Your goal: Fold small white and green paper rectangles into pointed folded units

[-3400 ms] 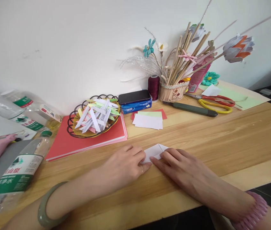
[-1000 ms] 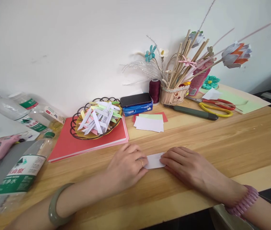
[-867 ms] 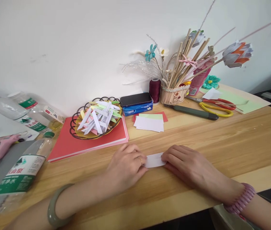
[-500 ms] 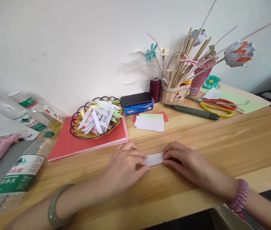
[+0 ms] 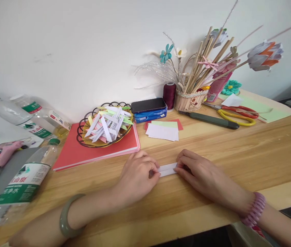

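Observation:
A small white paper (image 5: 167, 170) lies on the wooden table between my hands, with a lengthwise fold along its lower edge. My left hand (image 5: 139, 173) pinches its left end, thumb and fingers pressed together. At the right end my right hand (image 5: 195, 170) grips the paper in the same way. The fingertips hide both ends. Just behind sits a short stack of paper pieces (image 5: 162, 132), white on top with green and red beneath. A woven basket (image 5: 80, 137) heaped with folded paper strips (image 5: 106, 125) rests on red paper sheets (image 5: 67, 147) to the left.
Plastic bottles (image 5: 23, 185) and a pink glue gun (image 5: 5, 156) lie at the left. Along the wall stand a blue packet (image 5: 150, 115) with a phone (image 5: 148, 104) on it, a thread spool (image 5: 169, 96) and a flower basket (image 5: 190, 102). Scissors (image 5: 238, 118) lie at the right.
The paper now shows a folded flap along its near edge, where it looked flatter before. Both hands keep their hold at its ends. The view has shifted slightly.

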Demonstrator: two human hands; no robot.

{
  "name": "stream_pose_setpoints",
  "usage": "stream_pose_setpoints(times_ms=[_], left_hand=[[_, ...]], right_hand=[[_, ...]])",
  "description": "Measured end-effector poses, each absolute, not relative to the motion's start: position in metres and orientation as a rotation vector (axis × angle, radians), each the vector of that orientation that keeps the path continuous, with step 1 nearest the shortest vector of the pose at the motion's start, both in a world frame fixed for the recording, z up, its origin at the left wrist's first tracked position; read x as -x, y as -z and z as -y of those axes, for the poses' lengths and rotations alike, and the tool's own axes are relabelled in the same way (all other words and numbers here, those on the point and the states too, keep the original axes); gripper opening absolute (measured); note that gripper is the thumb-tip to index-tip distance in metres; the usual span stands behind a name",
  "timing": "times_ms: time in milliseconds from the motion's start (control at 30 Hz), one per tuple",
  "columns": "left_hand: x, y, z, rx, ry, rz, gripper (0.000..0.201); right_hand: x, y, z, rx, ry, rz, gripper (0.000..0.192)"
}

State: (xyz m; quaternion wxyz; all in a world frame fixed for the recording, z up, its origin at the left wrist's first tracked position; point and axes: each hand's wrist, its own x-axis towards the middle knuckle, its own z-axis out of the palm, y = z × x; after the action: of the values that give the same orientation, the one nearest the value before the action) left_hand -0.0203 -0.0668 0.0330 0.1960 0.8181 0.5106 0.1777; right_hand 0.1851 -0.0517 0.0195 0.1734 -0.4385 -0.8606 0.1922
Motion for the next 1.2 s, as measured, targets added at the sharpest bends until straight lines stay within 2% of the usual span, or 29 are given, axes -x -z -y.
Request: stream_pose_setpoints(times_ms=[300,500,633,867,1200], left_hand=[[0.019,-0.031,0.064,-2.289,-0.493,-1.439,0.013],[0.023,-0.029,0.063,-2.272,-0.446,-1.474,0.005],[0.029,-0.027,0.062,-2.454,-0.413,-1.291,0.020],[0.031,-0.021,0.063,-2.890,-0.382,-1.008,0.028],[0.022,-0.013,0.078,-2.925,-0.399,-0.951,0.032]], right_hand=[[-0.179,-0.025,0.051,1.354,-0.240,2.575,0.017],[-0.183,-0.026,0.046,1.321,-0.359,2.560,0.016],[-0.184,-0.027,0.045,1.335,-0.418,2.565,0.016],[-0.183,-0.022,0.048,1.337,-0.369,2.539,0.017],[-0.193,-0.016,0.031,1.181,-0.359,2.491,0.015]])
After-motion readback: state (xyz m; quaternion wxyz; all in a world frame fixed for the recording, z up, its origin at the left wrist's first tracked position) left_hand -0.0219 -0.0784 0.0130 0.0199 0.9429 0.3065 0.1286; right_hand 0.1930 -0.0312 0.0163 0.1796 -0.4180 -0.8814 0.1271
